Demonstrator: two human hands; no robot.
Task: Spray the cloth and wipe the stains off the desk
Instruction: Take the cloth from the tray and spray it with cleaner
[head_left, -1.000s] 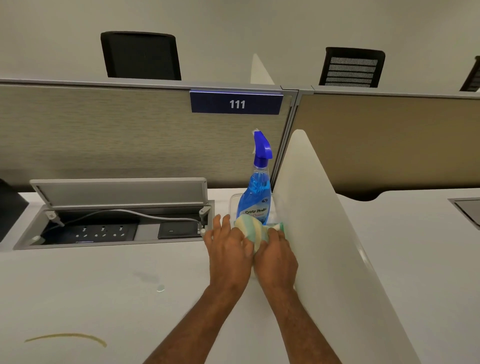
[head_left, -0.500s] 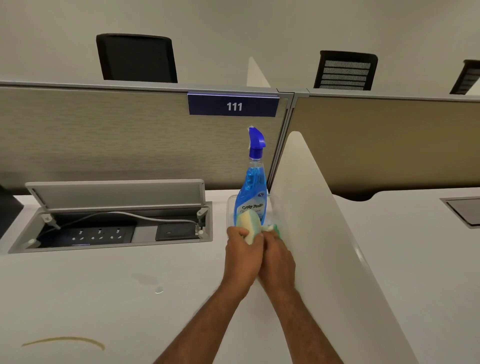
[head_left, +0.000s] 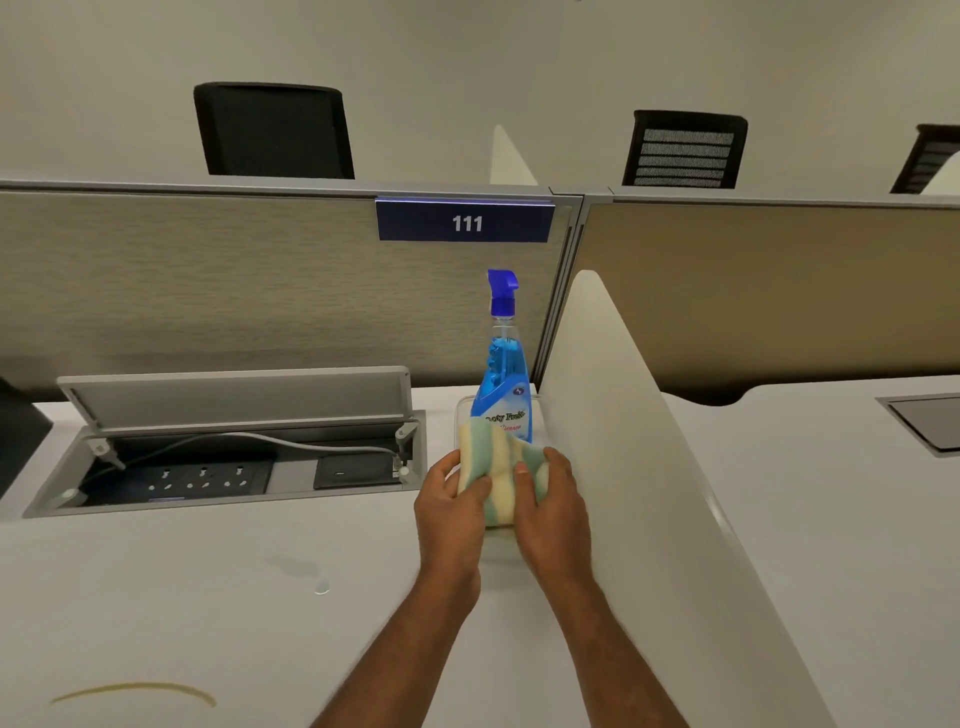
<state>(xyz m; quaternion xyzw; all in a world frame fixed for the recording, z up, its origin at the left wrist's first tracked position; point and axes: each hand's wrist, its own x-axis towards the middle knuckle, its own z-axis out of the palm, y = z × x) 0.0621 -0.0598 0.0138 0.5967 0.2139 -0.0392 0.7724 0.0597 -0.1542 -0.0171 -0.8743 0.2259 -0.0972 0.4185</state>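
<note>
A folded cloth (head_left: 497, 467) with green and pale yellow stripes is held between both hands above the white desk (head_left: 208, 597). My left hand (head_left: 451, 506) grips its left edge and my right hand (head_left: 551, 506) grips its right side. Just behind the cloth a blue spray bottle (head_left: 503, 384) stands upright in a clear tray (head_left: 462, 410) against the partition. A curved brown stain (head_left: 135, 693) marks the desk at the near left. A small wet spot (head_left: 321, 587) and a faint smear lie in the middle.
A white divider panel (head_left: 649, 493) rises right beside my right hand. An open cable box (head_left: 228, 467) with sockets and a cord sits in the desk at the left. A beige partition (head_left: 208, 280) labelled 111 closes the back, with black chairs beyond.
Both hands have lifted the cloth out from the tray and spread slightly apart, so more of the striped cloth shows between them. The bottle has stayed in place.
</note>
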